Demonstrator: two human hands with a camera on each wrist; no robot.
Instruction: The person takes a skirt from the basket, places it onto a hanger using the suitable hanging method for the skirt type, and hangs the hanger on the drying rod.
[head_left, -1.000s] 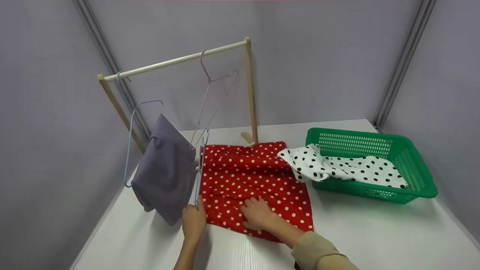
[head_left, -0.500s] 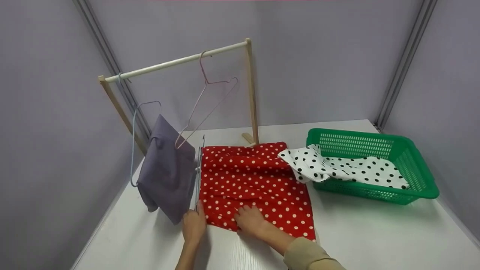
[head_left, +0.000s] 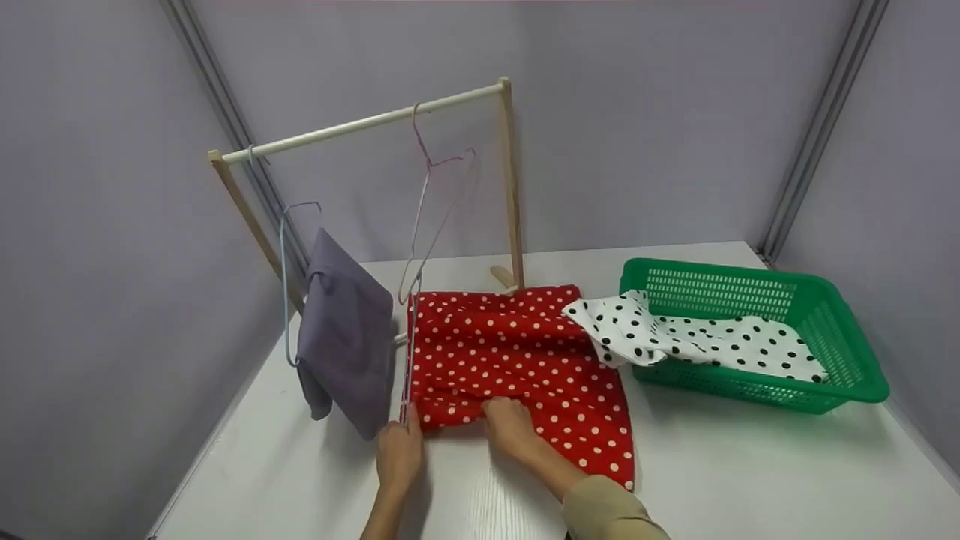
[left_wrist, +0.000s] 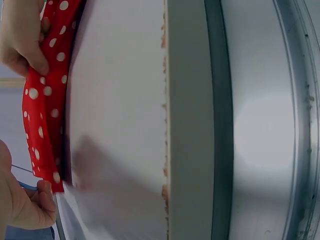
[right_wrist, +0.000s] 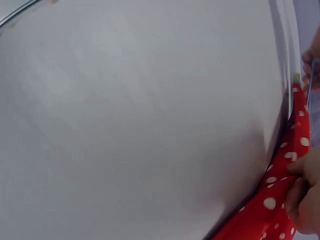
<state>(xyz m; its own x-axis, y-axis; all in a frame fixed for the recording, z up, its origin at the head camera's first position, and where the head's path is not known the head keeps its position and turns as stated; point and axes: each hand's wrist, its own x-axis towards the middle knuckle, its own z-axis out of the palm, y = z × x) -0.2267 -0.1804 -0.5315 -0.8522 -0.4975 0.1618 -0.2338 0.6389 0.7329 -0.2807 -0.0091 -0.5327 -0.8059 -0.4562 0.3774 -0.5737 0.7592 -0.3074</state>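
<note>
A red cloth with white dots (head_left: 517, 349) lies on the table, its near left edge gathered up. My left hand (head_left: 399, 454) grips one end of a thin wire hanger (head_left: 409, 367) that stands along the cloth's left side. In the left wrist view the left hand (left_wrist: 22, 205) is right at the cloth's corner, with a bit of blue hanger (left_wrist: 26, 185) showing. My right hand (head_left: 510, 427) pinches the cloth's near edge. The right wrist view shows its fingers (right_wrist: 299, 187) bent onto the raised red fabric (right_wrist: 270, 202).
Behind stands a wooden rack (head_left: 337, 129). From it hang a pink hanger (head_left: 421, 202) and a blue hanger (head_left: 285, 300) with a lavender cloth (head_left: 345, 337). At right, a green basket (head_left: 757, 394) holds a white cloth with black dots (head_left: 750, 349), which spills over its left side.
My right hand has drawn the cloth's near edge up and away from me, baring table there. The left hand stays at the hanger's end. The pink hanger on the rack swings.
</note>
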